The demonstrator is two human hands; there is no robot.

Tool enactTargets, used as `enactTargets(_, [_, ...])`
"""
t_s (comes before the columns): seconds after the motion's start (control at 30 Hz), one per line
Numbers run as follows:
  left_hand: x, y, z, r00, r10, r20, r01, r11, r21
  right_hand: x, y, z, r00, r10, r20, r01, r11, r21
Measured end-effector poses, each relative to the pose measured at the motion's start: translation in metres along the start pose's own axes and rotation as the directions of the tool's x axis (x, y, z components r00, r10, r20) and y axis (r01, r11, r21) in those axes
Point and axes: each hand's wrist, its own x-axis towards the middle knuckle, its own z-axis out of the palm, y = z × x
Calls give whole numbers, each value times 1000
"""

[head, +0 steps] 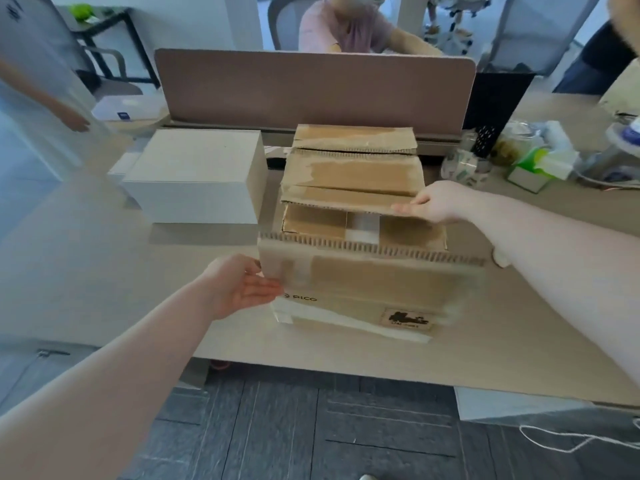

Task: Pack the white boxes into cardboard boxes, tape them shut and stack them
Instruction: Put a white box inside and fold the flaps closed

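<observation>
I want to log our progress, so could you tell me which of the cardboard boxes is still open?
The near cardboard box, between both hands, is open: its far flap is still raised. The cardboard box behind it has its flaps folded down.

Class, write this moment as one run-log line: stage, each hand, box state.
stage: closing flaps | left hand: open against cardboard box side | right hand: holding far flap | box: untaped, open | white boxes: beside it

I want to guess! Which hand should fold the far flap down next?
Probably the right hand: it already pinches the far flap of the cardboard box. The left hand only rests flat against the box's side.
</observation>
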Motion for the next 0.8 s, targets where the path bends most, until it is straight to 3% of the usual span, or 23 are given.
enactTargets(0.1, [3, 5, 1, 996, 59, 66, -56, 998, -34, -13, 9, 6, 995, 81, 50, -86, 991, 100])
enactTargets(0.17, [8, 9, 5, 992, 115, 51, -123, 975, 188, -18, 16, 11, 991, 130, 39, -135, 971, 198])
enactTargets(0.27, [18, 14, 14, 948, 289, -137, -151, 782, 605, -23, 20, 23, 987, 145, 64, -156, 953, 260])
enactTargets(0.33, [26, 15, 21, 918, 351, -185, -123, 695, 709, -24, 19, 37, 986, 116, 121, -144, 957, 251])
enactTargets(0.47, [46, 14, 29, 957, 254, -137, -78, 685, 725, -16, 21, 73, 993, 54, 108, -66, 991, 114])
enactTargets(0.6, [52, 22, 30, 989, 145, -34, -86, 743, 664, -8, 30, 82, 997, 43, 58, -50, 990, 130])
enactTargets(0.8, [60, 35, 27, 987, -129, 94, 41, 777, 628, -6, 39, 79, 1000, 24, 9, -25, 988, 152])
